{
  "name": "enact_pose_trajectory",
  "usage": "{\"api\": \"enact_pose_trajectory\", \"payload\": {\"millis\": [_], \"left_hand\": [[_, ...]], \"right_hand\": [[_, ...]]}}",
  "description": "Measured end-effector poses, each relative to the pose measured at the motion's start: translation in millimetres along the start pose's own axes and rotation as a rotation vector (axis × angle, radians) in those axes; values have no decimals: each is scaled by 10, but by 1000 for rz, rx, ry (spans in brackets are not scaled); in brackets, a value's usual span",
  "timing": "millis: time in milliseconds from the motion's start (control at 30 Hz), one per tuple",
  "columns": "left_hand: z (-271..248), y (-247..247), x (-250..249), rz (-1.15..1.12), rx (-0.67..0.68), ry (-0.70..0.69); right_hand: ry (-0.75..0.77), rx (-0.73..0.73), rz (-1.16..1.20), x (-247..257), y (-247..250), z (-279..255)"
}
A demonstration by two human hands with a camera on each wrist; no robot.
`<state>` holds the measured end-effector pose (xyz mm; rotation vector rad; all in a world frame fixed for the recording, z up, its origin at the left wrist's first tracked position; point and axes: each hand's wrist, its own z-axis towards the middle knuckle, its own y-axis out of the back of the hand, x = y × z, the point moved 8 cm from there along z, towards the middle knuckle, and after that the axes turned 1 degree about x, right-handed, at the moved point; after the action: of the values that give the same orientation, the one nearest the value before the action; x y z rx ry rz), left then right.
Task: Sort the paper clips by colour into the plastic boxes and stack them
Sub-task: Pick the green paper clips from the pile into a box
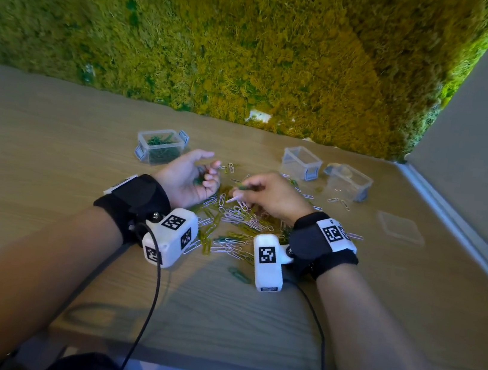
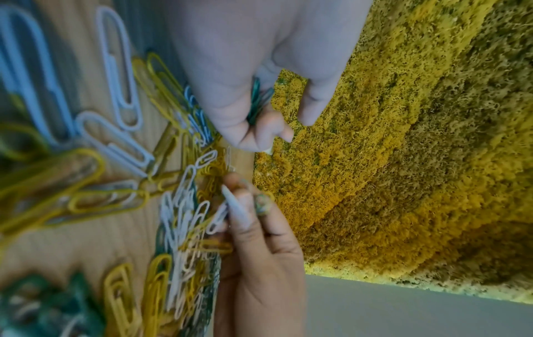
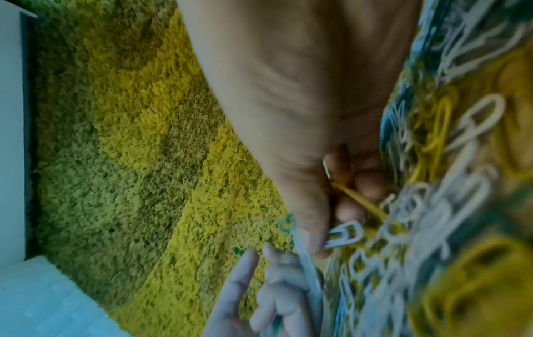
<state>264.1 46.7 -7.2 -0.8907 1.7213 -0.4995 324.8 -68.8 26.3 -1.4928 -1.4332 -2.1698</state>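
Observation:
A mixed pile of white, yellow and green paper clips lies on the wooden table between my wrists. My left hand is turned palm up at the pile's far left, its fingers curled over a small bunch of green clips. Just to its right, my right hand pinches one green clip between thumb and forefinger above the pile. A clear plastic box holding green clips stands behind the left hand. Two clear boxes, one beside the other, stand behind the right hand and look empty.
A clear lid lies flat at the right near the wall's skirting. One green clip lies apart, close to the front of the pile. A moss wall closes the table's far side. Wrist-camera cables trail toward the front edge.

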Motion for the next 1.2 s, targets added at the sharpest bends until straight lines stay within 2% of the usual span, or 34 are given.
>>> {"api": "enact_pose_trajectory", "payload": {"millis": [100,233,367,667,767,900,1033,1200], "left_hand": [[-7,-42,23,117,43,-1],[-50,-182,102,347,145,-4],[-58,-246,125,433,215,-28],[-35,-133,77,582,126,-50],[-43,-155,81,583,142,-66],[-31,-161,56,596,129,-118],[-13,-121,-20,465,64,-186],[7,-85,39,307,44,-73]], "right_hand": [[-24,-14,224,-53,59,12],[-33,-34,247,-79,68,21],[-20,-25,186,-61,41,48],[-11,-32,148,13,0,12],[-21,-47,157,23,22,-5],[-82,48,127,12,-37,-53],[-45,61,114,63,-45,-36],[-42,103,289,50,-107,-33]]}}
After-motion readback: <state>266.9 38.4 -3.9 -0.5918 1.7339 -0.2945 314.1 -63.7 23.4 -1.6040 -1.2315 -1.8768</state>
